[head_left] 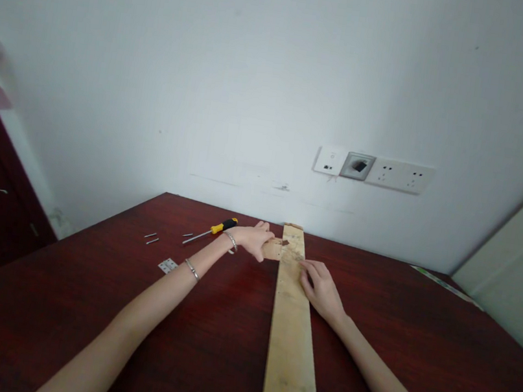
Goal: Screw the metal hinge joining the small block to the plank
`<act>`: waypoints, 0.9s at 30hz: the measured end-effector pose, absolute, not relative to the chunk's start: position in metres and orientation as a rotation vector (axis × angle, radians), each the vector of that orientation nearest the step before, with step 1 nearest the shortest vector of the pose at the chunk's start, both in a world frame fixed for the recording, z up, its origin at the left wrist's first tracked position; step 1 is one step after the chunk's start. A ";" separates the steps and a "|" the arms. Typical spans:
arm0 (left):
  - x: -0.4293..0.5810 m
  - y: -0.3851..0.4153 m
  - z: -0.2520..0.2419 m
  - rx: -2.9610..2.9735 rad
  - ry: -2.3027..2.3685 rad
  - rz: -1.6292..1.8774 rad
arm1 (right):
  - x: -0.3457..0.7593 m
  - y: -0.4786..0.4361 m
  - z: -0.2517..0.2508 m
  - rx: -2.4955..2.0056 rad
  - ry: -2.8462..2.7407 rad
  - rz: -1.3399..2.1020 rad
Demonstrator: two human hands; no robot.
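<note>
Your left hand (253, 239) holds the short wood piece (273, 249), thumb on the near side, fingers over the far side. That piece lies at the left edge of the long board (292, 338), near its far end; whether they butt or overlap you cannot tell. Your right hand (323, 290) has its fingers bent and close together, tips at the board's right edge; whether they grip cannot be told.

Markings: those on the wall sockets (395, 175) and the green-and-white strip (447, 287) are too small to read.

Obscured: your left hand covers part of the short piece; the board's near end is cut off by the frame; your left forearm adjoins the perforated plate (167, 265). The yellow-and-black screwdriver (224, 226) lies left of your left hand, near small screws (151, 234), their heads indistinct.
</note>
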State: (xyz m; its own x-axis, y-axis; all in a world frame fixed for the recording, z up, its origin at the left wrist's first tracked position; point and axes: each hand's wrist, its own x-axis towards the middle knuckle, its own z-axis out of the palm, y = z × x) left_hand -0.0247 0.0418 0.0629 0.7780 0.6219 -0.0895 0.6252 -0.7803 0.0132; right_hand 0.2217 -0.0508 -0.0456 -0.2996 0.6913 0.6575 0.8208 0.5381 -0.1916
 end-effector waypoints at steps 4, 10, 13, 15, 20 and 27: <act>-0.024 0.037 0.055 2.917 0.943 -0.202 | 0.221 -0.051 -0.044 -1.203 -2.063 -0.211; -0.030 0.022 0.049 2.875 0.876 -0.377 | 0.220 -0.053 -0.041 -1.182 -2.041 -0.151; -0.030 0.016 0.046 2.822 0.912 -0.491 | 0.220 -0.054 -0.041 -1.174 -2.024 -0.133; -0.030 0.015 0.045 2.789 0.928 -0.520 | 0.220 -0.054 -0.041 -1.163 -2.016 -0.121; -0.029 0.014 0.041 2.753 0.925 -0.576 | 0.223 -0.052 -0.046 -1.135 -1.985 -0.118; -0.028 0.013 0.041 2.732 0.962 -0.605 | 0.224 -0.052 -0.046 -1.149 -1.975 -0.112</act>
